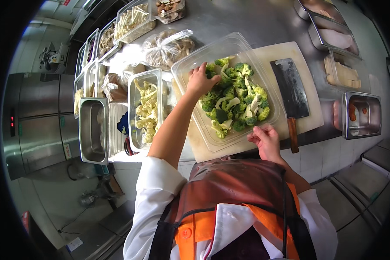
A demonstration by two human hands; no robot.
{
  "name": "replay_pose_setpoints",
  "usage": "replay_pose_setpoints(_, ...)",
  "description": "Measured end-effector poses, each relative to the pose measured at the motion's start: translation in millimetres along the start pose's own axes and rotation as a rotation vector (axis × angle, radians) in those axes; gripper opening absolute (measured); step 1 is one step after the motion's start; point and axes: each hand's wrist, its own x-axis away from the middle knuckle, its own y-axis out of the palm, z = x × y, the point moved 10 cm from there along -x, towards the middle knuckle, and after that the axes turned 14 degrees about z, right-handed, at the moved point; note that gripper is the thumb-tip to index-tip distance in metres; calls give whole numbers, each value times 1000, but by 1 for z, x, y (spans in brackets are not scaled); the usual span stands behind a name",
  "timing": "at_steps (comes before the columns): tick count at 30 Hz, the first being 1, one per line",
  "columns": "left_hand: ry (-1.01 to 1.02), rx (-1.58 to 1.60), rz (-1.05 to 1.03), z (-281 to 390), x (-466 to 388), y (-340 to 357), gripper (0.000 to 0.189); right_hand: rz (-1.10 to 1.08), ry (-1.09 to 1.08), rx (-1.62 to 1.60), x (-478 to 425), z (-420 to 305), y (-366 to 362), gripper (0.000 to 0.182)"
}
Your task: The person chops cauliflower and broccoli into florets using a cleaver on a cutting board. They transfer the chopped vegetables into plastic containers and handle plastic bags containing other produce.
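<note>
A clear plastic container [188,65] of cut broccoli florets [237,94] rests aslant on a pale cutting board [307,107]. Over the florets at its far left side, my left hand [201,79] is spread with the fingers apart, the fingertips partly hidden near the rim. My right hand [267,141] has its thumb and fingers about the container's near rim. To the right of the container, a cleaver [291,91] lies on the board, and its wooden handle [292,135] sticks out past the near edge.
Left of the board stand a container of cauliflower [146,113], a steel pan [94,130] and bagged mushrooms [169,47]. Containers of enoki [131,21] and sliced mushrooms [167,9] sit farther back. At right are a steel pan [362,115] and a container of pale slabs [344,73].
</note>
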Motion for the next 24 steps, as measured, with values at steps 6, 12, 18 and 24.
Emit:
replay_pose_setpoints(6, -287, 587, -547, 34, 28, 43, 58, -9, 22, 23, -2, 3, -2, 13)
replay_pose_setpoints(12, -334, 1059, -617, 65, 58, -19, 60, -44, 91, 55, -2, 0, -3, 13)
replay_pose_setpoints(18, -321, 724, -217, 14, 82, -47, 67, -493, 216, 655, 11, -22, -7, 18)
replay_pose_setpoints(24, -1082, 1039, -296, 17, 168, -13, 80, -389, -578, 1133, -4, -126, 51, 39)
